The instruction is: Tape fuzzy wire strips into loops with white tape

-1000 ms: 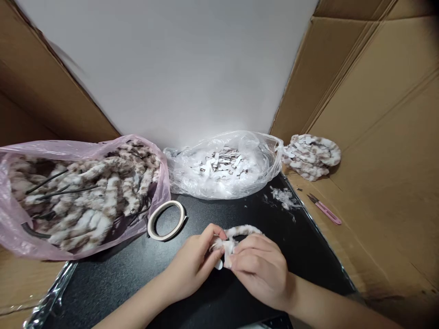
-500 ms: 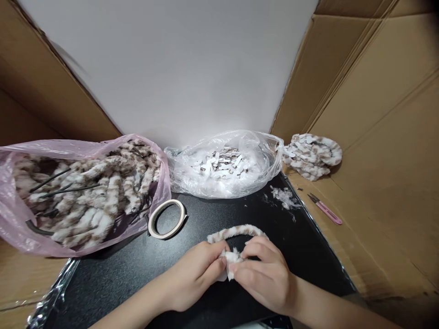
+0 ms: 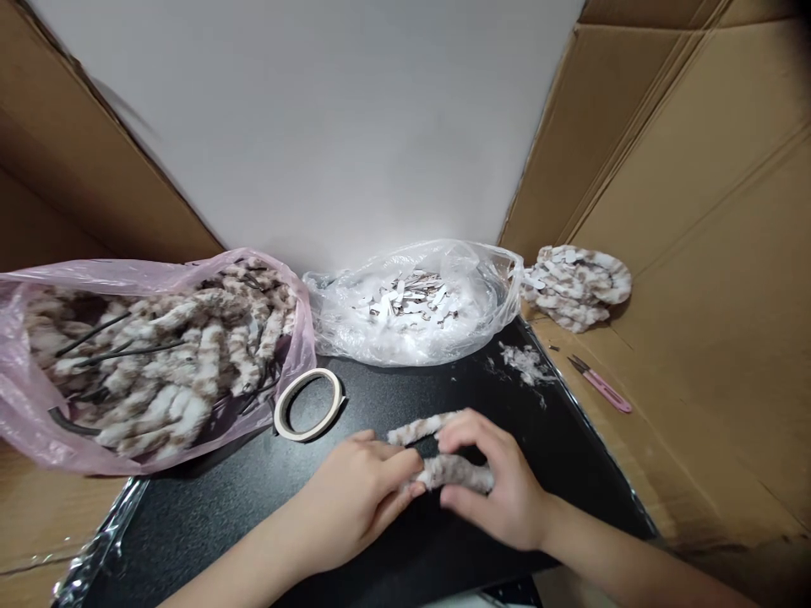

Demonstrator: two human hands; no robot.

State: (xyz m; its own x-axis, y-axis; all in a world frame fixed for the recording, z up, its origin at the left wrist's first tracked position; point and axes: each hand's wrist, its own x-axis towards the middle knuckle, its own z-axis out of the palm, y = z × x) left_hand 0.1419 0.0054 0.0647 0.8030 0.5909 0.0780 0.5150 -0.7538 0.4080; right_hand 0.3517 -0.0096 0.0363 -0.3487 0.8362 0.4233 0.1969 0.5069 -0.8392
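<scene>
A white and brown fluffy plush band (image 3: 457,472) lies bent in a loop over the black tabletop, its far side passing behind my right hand. My left hand (image 3: 364,498) is closed, pinching the band's near part between thumb and fingers. My right hand (image 3: 498,481) curves around the near part with thumb and fingers spread, a gap showing between them and the plush. Left of the hands lies a roll of cream tape (image 3: 283,411). Whatever sits under my left fingertips is hidden.
A pink bag (image 3: 302,338) of plush bands and dark rods stands left. Behind the hands, a clear bag (image 3: 335,333) holds small white pieces. To the right are fluff scraps (image 3: 525,363), pink-handled snips (image 3: 605,390) and a plush pile (image 3: 576,289). Cardboard walls (image 3: 715,211) flank the table.
My right hand has opened from a pinch and shifted slightly right. The band's near part has turned, so its fluffy length now shows where ragged white plush was. My left hand keeps its grip.
</scene>
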